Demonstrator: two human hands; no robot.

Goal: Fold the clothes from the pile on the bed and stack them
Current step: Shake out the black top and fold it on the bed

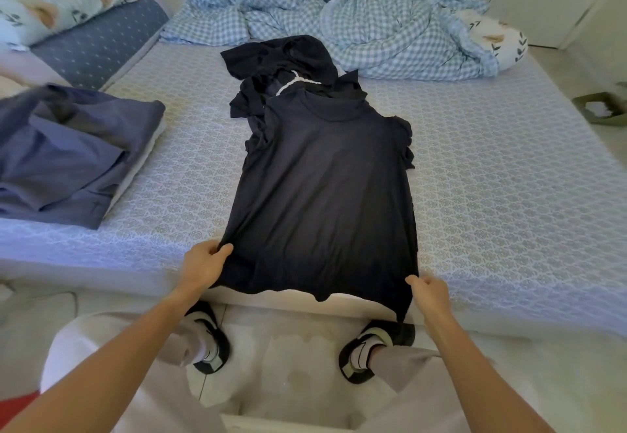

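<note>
Left hand (203, 263) and right hand (431, 293) pinching hem corners of black shirt (322, 188), spread flat on bed (509, 178), folded stack (68, 154) left.

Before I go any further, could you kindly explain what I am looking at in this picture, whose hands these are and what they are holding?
There is no machine here: a person wears a camera on the head, looking forward and down, so you see their own arms and feet. They stand at the edge of a bed. A dark shirt lies spread flat on it. The left hand and right hand each grip a bottom corner of it. Beyond the shirt lies a small pile of dark clothes. To the left sits a stack of folded blue-grey clothes, and a rumpled checked blanket lies at the far side.
</note>
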